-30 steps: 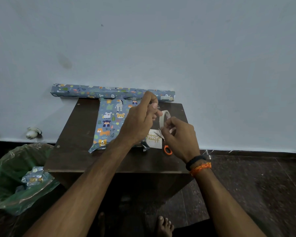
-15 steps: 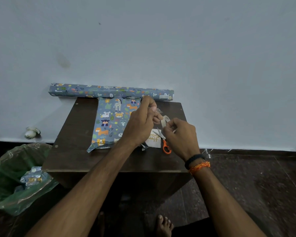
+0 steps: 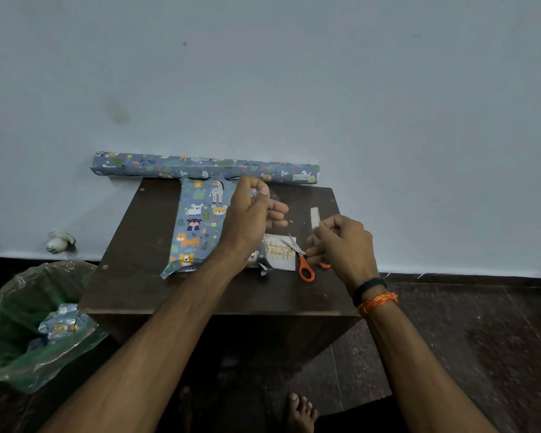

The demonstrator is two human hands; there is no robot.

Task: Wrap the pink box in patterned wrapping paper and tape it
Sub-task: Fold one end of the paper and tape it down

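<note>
Head view: a dark table stands against a pale wall. On it lies the box, already covered in blue animal-print paper, running from the far edge toward the near left. A roll of the same paper lies along the far edge, touching the wall.

The left hand hovers over the right part of the box, thumb and forefinger pinched on a clear tape strip that is faint and hard to make out; the other fingers are loosely curled. The box lies under and to the left of this hand, not gripped.

The right hand is to the right of the box and apart from it, fingers curled round the tape roll, which stands out on its far side. Just left of this hand, orange-handled scissors lie on a small card beside the box's near right corner.

On the floor to the near left stands a green bag with paper scraps inside. A bare foot shows below the table.
</note>
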